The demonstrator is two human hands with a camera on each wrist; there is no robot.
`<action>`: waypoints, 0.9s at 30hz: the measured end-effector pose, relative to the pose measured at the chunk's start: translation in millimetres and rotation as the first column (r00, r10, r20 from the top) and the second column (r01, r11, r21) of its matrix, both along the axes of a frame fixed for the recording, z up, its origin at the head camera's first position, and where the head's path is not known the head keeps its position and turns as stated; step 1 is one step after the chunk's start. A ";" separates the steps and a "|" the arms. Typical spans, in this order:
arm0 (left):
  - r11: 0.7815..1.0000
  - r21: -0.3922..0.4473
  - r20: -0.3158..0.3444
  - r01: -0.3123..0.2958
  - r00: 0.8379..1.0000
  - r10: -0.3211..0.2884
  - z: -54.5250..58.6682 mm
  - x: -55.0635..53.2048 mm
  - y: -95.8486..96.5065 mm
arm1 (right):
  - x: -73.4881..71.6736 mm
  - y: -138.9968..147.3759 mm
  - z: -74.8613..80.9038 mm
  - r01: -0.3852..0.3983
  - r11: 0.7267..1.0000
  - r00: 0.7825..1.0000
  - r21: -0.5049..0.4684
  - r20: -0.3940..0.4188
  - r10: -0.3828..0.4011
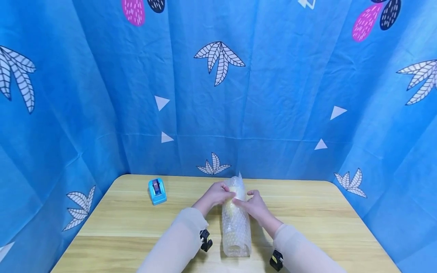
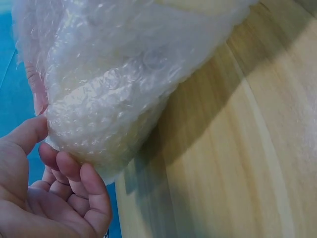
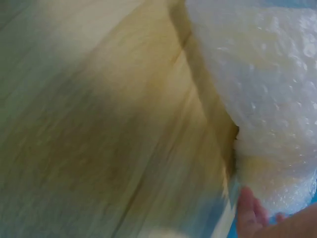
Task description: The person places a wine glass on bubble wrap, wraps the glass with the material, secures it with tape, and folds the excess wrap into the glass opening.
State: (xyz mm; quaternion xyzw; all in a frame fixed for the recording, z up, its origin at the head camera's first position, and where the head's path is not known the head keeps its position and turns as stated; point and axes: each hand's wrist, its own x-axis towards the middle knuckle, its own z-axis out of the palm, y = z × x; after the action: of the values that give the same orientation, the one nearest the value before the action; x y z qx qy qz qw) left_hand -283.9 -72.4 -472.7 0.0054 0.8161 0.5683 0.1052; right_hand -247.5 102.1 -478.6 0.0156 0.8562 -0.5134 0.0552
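Note:
A long roll of bubble wrap (image 1: pixel 236 223) lies lengthwise on the table, with something pale yellow showing faintly through its layers. My left hand (image 1: pixel 218 193) holds its upper part from the left; in the left wrist view, the thumb and curled fingers (image 2: pixel 69 166) are at the edge of the wrap. From the right, my right hand (image 1: pixel 256 206) grips the same stretch, thumb laid over the top toward the left thumb. The right wrist view shows only part of that hand (image 3: pixel 267 223), low beside the wrap (image 3: pixel 277 99). The roll's near end is an open tube.
A blue tape dispenser (image 1: pixel 157 191) with a roll of tape stands at the back left of the wooden table (image 1: pixel 307 212). Blue patterned curtains (image 1: pixel 273 94) enclose the back and both sides of the table.

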 end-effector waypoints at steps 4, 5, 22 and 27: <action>1.000 0.004 0.005 0.008 1.000 -0.008 -0.7 -0.4 -0.8 | -4.7 -1.4 -2.7 -0.024 0.999 0.984 0.032 -0.175 0.029; 1.000 0.003 0.008 0.007 1.000 -0.007 -0.7 -0.5 -1.0 | -5.8 -1.5 -3.1 -0.046 0.998 0.975 0.034 -0.216 0.052; 1.000 0.006 -0.011 -0.011 1.000 0.011 0.0 1.7 1.0 | -22.7 -0.2 4.8 -0.102 0.989 0.944 0.110 -0.301 0.131; 1.000 0.018 -0.016 -0.015 1.000 0.015 -1.7 2.7 0.3 | -23.6 -1.2 3.6 -0.097 0.989 0.944 0.114 -0.304 0.128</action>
State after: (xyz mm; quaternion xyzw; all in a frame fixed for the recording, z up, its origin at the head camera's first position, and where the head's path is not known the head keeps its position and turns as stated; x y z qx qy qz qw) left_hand -281.2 -72.2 -474.3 0.0047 0.8118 0.5763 0.0943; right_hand -271.1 100.9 -475.0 -0.1115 0.8778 -0.4629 -0.0519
